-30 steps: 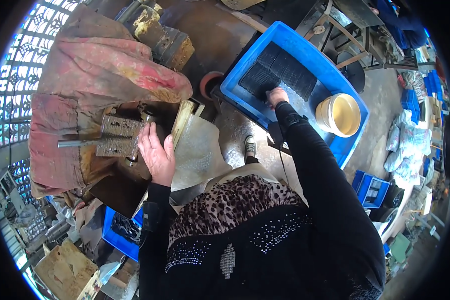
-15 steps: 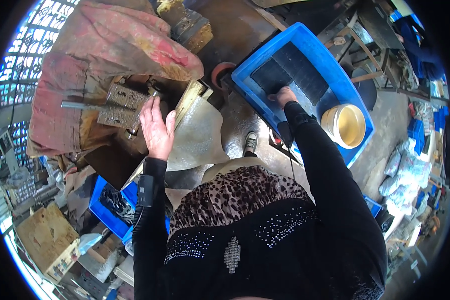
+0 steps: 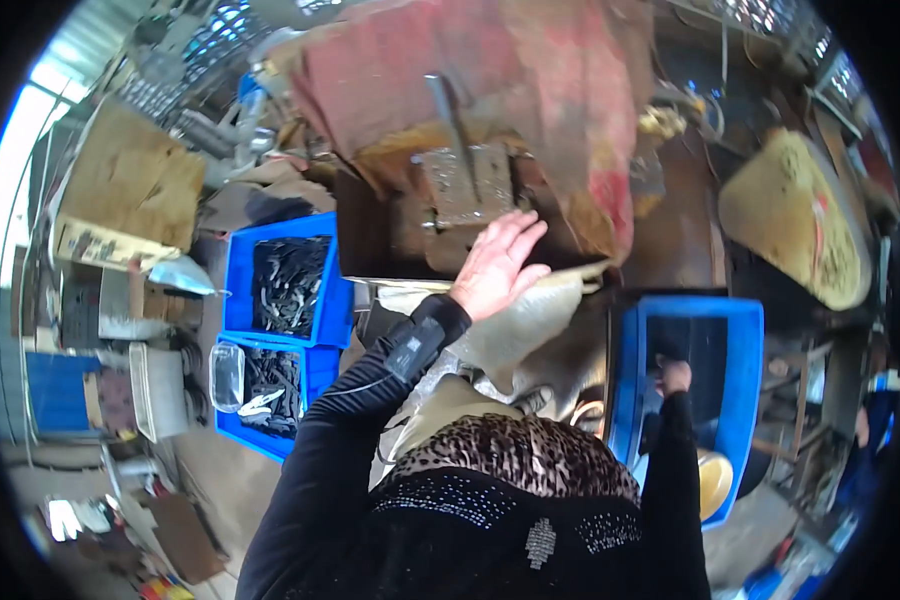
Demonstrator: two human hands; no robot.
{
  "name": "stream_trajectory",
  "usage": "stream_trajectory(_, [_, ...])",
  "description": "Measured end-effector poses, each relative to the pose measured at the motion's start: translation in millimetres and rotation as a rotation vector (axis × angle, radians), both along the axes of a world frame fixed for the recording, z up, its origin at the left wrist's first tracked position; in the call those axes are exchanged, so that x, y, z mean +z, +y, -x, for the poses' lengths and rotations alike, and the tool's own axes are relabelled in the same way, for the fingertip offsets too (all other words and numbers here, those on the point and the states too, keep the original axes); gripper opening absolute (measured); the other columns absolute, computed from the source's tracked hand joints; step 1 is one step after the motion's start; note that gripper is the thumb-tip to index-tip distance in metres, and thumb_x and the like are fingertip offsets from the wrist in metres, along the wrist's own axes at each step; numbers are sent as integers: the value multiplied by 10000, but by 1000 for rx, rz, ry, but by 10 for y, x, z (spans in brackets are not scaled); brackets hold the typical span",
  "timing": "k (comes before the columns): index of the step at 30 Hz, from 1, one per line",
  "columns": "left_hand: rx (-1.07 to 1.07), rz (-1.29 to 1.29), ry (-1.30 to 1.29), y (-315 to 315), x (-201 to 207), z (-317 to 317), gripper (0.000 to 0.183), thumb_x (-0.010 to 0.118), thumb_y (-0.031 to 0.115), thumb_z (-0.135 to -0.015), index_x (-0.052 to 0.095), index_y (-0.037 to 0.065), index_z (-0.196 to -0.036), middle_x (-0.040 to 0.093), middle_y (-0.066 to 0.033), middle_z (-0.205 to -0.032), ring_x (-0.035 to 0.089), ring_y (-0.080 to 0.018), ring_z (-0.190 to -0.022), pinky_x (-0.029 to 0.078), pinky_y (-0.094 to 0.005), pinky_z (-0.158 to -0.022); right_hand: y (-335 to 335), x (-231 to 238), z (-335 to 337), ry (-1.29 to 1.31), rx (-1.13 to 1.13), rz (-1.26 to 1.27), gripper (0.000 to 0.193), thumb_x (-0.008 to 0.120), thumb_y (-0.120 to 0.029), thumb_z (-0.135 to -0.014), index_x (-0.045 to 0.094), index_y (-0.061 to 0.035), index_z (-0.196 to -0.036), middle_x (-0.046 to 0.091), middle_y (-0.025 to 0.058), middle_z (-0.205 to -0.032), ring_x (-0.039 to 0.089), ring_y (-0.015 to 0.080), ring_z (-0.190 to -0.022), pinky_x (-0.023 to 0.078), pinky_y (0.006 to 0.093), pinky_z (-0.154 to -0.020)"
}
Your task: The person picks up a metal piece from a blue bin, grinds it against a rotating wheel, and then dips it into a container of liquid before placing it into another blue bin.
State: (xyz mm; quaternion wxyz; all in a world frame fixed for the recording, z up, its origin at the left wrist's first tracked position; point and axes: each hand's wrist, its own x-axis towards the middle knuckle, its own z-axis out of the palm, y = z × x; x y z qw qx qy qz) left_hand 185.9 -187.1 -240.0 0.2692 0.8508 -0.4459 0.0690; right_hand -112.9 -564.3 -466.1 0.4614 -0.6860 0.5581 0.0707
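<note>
My left hand is open, fingers stretched and thumb apart, over the front edge of a wet metal block with a metal rod standing up from it. Below that hand hangs a pale stiff sheet. On the right my right hand reaches into a blue tub. Its fingers are curled together beside dark material in the tub; what they hold is too small and blurred to make out. A cream bucket stands at the tub's near end, partly behind my right forearm.
A stained reddish cloth drapes behind and around the block. To the left, one blue crate and another blue crate hold many dark pieces; a clear plastic container sits at the nearer one. A worn wooden box stands beyond.
The view has swung left, so the block and tub appear farther right and the crates show fully. My left hand stays open by the block; my right hand is still in the tub.
</note>
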Motion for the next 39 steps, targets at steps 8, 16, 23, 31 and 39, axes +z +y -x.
stream_trajectory(8, [149, 85, 47, 1183, -87, -400, 437, 613, 285, -899, 544, 31, -1249, 635, -180, -1086, 589, -375, -997, 462, -446, -880, 706, 2293, -1887, -735, -6, 127, 226, 628, -265, -913, 597, -59, -1001, 515, -14, -620, 459, 87, -445, 348, 244, -368])
stream_trajectory(16, [90, 103, 110, 1746, -278, -508, 417, 574, 310, -915, 544, 21, -1213, 641, -181, -972, 624, -371, -868, 508, -458, -757, 2447, 3068, -3851, -721, 701, 941, 512, 592, -404, -908, 526, -6, -1223, 663, 218, -799, 652, 366, -724, 508, 457, -678])
stream_trajectory(23, [78, 38, 217, 1775, -404, -673, 431, 558, 308, -916, 533, 3, -1220, 639, -200, -965, 628, -369, -857, 520, -441, -739, 3070, 3199, -4515, -356, 774, 1103, 459, 549, -463, -915, 537, -19, -1031, 662, 226, -789, 652, 408, -780, 504, 505, -692])
stream_trajectory(31, [73, -18, 307, 1794, -383, -770, 430, 547, 291, -914, 526, -19, -1211, 638, -203, -964, 632, -360, -881, 522, -430, -749, 3140, 3302, -4783, -338, 806, 1224, 389, 494, -409, -951, 528, -22, -945, 658, 232, -767, 651, 420, -760, 503, 515, -668])
stream_trajectory(39, [91, -54, 306, 1738, -462, -614, 433, 548, 290, -914, 522, -25, -1210, 633, -210, -987, 628, -359, -914, 520, -430, -765, 3118, 3294, -4654, -278, 845, 1193, 373, 476, -386, -962, 531, -19, -930, 655, 238, -772, 644, 430, -768, 495, 526, -674])
